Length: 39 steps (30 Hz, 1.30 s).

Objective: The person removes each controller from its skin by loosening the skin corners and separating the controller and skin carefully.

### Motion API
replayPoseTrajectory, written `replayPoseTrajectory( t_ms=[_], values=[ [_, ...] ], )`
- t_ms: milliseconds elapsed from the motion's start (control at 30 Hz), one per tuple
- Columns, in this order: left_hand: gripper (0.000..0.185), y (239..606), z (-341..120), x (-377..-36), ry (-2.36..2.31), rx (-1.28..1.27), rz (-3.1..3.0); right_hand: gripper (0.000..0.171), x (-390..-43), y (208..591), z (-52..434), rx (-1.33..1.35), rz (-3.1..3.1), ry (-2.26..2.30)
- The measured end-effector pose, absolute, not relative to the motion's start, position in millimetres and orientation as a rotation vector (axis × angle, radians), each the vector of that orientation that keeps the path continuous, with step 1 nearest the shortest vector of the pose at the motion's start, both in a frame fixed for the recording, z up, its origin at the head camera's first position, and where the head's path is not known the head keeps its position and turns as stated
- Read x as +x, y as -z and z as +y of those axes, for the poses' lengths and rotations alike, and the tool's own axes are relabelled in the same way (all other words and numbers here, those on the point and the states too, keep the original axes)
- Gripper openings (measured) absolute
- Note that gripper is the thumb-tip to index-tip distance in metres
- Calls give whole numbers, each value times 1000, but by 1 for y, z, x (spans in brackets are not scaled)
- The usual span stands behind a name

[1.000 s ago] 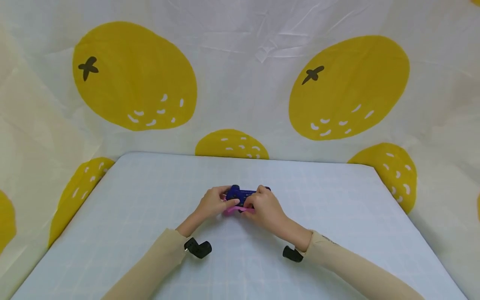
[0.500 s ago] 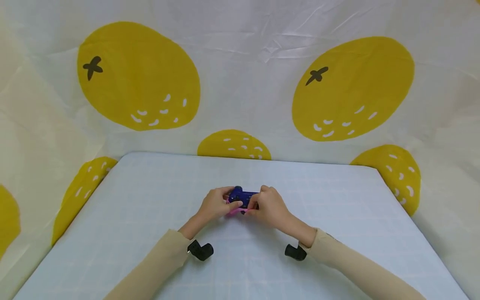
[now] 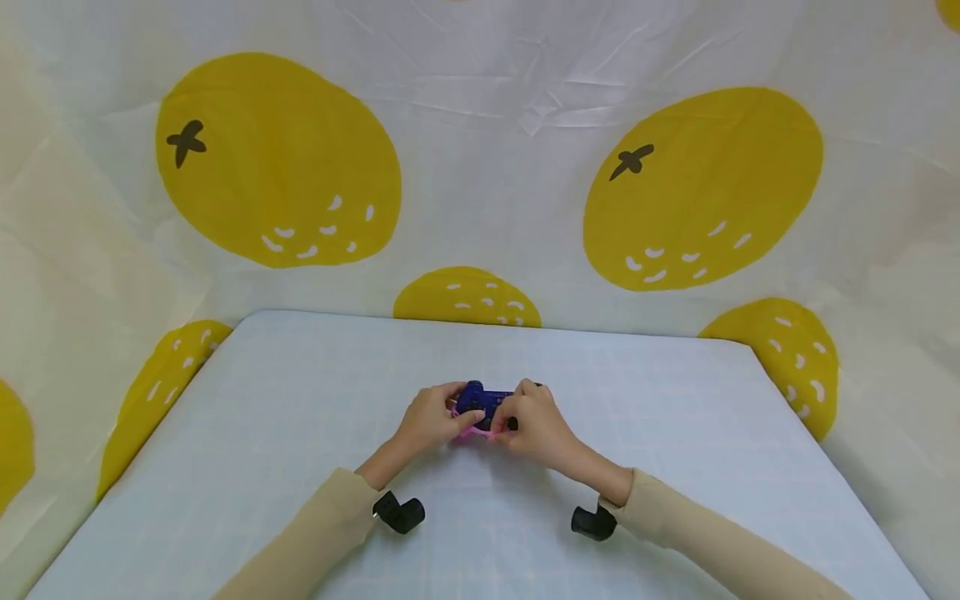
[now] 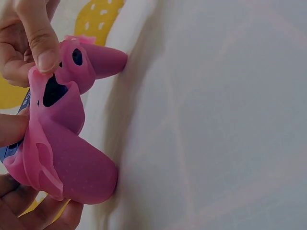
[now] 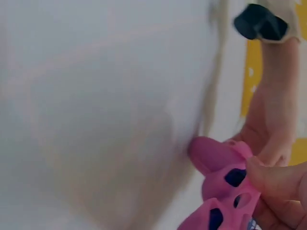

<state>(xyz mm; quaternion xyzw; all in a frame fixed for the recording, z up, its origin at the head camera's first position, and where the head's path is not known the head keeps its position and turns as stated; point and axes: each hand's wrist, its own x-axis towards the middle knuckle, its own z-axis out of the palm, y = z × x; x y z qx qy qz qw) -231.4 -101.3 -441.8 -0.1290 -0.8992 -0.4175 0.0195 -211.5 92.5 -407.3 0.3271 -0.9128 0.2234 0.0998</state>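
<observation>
the left hand [image 3: 431, 417] grips the blue controller [image 3: 472, 398] and pink sleeve [image 4: 79, 167] from nine o'clock; the right hand [image 3: 536, 422] pinches the sleeve's rim from three. the controller sits between them, toward the head view's six o'clock. steady left grip, gentle stretching should spare the rim.

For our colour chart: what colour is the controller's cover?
The cover is pink, seen best in the left wrist view.

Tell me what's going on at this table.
A person's left hand holds a dark blue plastic game controller and a thin, flexible pink cover; the right hand pinches the cover's edge. The cover is only partly on, with blue plastic showing bare. It's happening over a pale checked tablecloth.
</observation>
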Motion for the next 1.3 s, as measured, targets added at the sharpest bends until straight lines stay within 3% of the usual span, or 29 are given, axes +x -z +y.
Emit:
replayPoseTrajectory(
  t_ms=[433, 700, 800, 933, 1100, 1300],
  values=[
    [57, 440, -100, -229, 1269, -341, -2837, 3, -203, 415, 98, 1268, -2538, -190],
    [59, 439, -99, -226, 1194, -313, -2875, 6, -202, 403, 109, 1405, -2416, -108],
    [60, 439, -99, -225, 1179, -313, -2883, 9, -200, 394, 121, 1413, -2487, -280],
    [60, 439, -97, -225, 1192, -329, -2879, 12, -203, 381, 147, 1031, -2739, -829],
    [60, 438, -97, -226, 1176, -316, -2891, 28, -221, 384, 180, 412, -2923, -1355],
    [61, 434, -98, -224, 1198, -301, -2908, 47, -228, 405, 189, 63, -3073, -1755]
  ],
)
